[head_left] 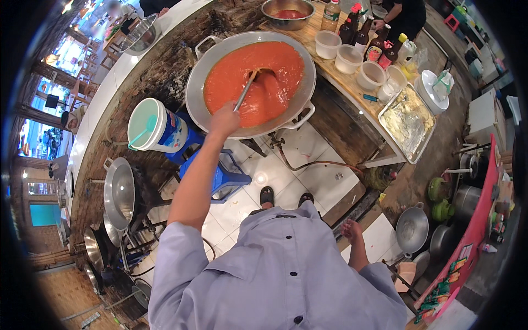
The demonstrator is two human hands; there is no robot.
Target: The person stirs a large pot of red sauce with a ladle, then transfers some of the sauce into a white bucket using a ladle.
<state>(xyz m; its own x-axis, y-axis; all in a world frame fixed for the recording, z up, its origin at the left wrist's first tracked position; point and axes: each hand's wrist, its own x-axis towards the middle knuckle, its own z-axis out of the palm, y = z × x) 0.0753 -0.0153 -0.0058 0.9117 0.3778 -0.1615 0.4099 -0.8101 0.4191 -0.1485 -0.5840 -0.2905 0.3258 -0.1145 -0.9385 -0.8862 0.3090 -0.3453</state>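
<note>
Two bare hands show: the left hand (224, 118) has its fingers wrapped round the grip of a long-handled utensil (245, 94), while the right hand (350, 230) hangs with loosely bent, parted fingers beside the person's right side. From the left fingers the shaft slants away and to the right, its head partly hidden in orange-red sauce (234, 66). That sauce fills the wide middle of a large metal pan (197, 88), leaving open liquid all round the utensil's head. The pan's near-left rim passes just under the left hand; whether they touch, I cannot tell. One loop handle sits beyond the fingers, the other to their right.

Farther right runs the front edge of a wooden table (346, 86), near the pan's rim. Nearer the body, bare floor tiles (263, 169) give some room between the hands.

Left of the left fingers, a white bucket (172, 131) holds a turquoise tool (148, 126). Across to their right stand clear plastic tubs (349, 59) and a metal tray (413, 156) of pale, lumpy food. Beyond the pan, a steel bowl (300, 23) contains something red.
</note>
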